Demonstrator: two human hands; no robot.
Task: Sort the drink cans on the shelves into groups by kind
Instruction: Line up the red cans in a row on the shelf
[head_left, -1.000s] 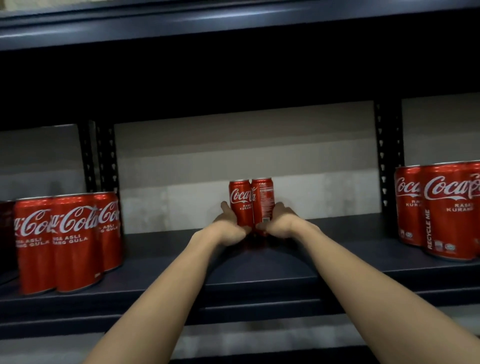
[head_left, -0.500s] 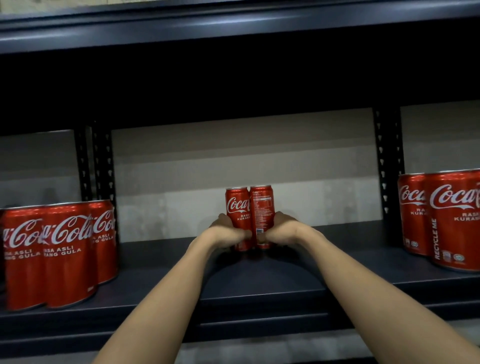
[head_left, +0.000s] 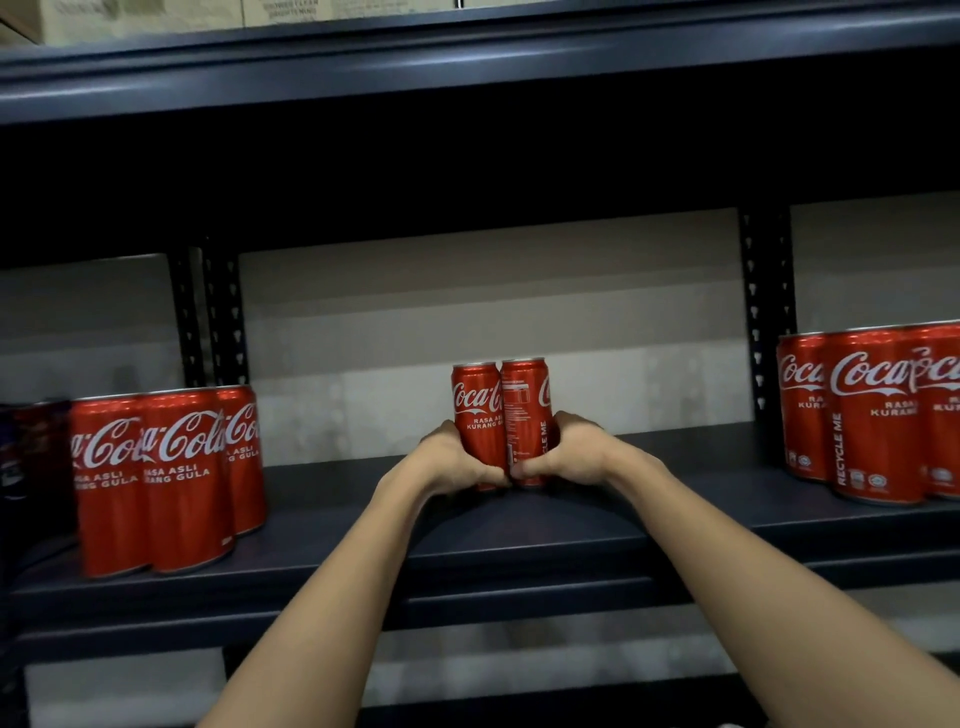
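Two red cola cans stand upright near the middle of the dark shelf (head_left: 597, 525), their long axes vertical, tops up, sides touching. The left can (head_left: 475, 410) turns its white script logo toward the camera, with "RASA ASLI KURANG" partly readable under it. The right can (head_left: 524, 410) is turned so its small-print panel and a vertical "RECYCLE ME" line face forward, the logo wrapping out of sight to the right.

The left hand (head_left: 457, 460) wraps around the lower part of the left can, fingers curled at its base. The right hand (head_left: 566, 452) grips the lower part of the right can in the same way, thumb at the front. The two hands meet knuckle to knuckle in front of the cans. Whether the cans' bottoms rest on the shelf or sit just above it cannot be told, as the hands cover them.

Well to the left of the held pair, a cluster of red cans (head_left: 166, 478) stands upright on the same shelf, logos forward. Just left of that cluster stand darker cans (head_left: 31, 452), blurred. Well to the right of the held pair, another group of red cans (head_left: 872, 410) stands upright, beyond a perforated black post (head_left: 766, 312).
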